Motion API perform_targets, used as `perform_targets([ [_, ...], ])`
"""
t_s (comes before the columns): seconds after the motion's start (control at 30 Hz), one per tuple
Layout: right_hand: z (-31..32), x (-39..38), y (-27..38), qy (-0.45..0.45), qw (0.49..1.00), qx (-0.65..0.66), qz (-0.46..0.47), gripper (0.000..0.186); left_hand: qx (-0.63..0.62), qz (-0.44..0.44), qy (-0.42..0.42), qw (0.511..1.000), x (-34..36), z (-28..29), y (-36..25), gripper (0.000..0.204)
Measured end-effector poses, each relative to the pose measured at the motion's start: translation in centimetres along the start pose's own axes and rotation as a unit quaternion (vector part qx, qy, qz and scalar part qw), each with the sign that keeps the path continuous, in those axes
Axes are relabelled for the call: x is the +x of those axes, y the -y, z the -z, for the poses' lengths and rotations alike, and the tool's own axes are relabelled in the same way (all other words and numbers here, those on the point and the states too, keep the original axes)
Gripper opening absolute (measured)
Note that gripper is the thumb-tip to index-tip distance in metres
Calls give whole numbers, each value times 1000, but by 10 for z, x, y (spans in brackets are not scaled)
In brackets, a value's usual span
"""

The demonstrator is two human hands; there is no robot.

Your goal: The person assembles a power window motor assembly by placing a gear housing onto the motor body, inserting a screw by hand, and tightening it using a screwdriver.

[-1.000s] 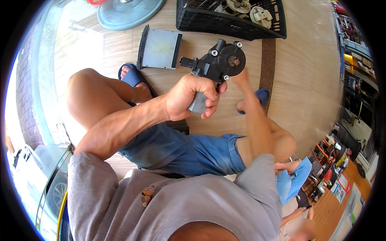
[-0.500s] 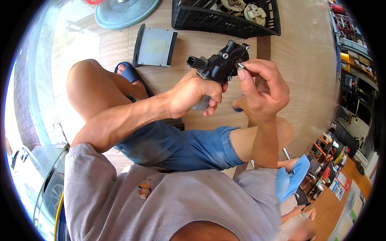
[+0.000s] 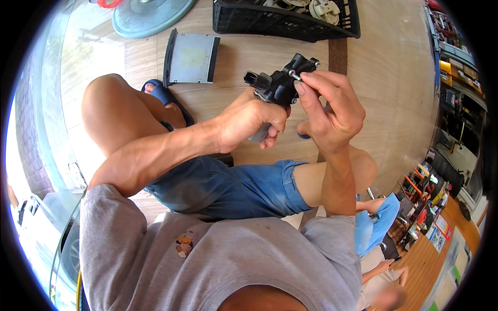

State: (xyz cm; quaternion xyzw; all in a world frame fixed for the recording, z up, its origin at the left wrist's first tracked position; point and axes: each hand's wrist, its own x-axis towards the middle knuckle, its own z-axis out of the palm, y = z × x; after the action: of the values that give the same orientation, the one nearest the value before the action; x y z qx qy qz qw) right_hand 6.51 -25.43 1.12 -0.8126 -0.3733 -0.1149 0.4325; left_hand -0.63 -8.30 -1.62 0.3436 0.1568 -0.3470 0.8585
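Observation:
My left hand is wrapped round a black plastic housing and holds it up in front of me. The housing has a plug socket on its left side and several silver screws at its corners; a grey lower section shows below my fingers. Between the thumb and fingertips of my right hand is a small silver metal pin, close against the housing's right side. Whether it is a screw or a plain pin is too small to tell, and my fingertips partly cover it.
A grey metal box unit with a black front lies on the tiled floor. Beyond it are a black plastic crate of white parts and a round blue-grey base. At the lower right another person is beside a wooden counter.
My right hand has moved slightly left and up, bringing the pin to the housing's upper right corner. The housing has turned a little in my left hand, and the view has shifted slightly.

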Motion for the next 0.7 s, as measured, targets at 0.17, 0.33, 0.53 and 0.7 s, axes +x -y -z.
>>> perform_targets([
  [0.17, -3, 2, -1, 0, 1000, 2, 1, 25, 2, -14, -2, 1000, 1, 0, 0, 10],
  [0.33, -5, 2, -2, 4, 1000, -9, 3, 25, 5, -15, -17, 1000, -1, 1, 0, 9],
  [0.53, -6, 1, 1, 9, 1000, -28, -3, 25, 15, -19, -31, 999, -3, 1, -1, 8],
  [0.7, -3, 1, 4, 13, 999, -51, 3, 24, 17, -11, -34, 999, -3, 0, -2, 7],
])
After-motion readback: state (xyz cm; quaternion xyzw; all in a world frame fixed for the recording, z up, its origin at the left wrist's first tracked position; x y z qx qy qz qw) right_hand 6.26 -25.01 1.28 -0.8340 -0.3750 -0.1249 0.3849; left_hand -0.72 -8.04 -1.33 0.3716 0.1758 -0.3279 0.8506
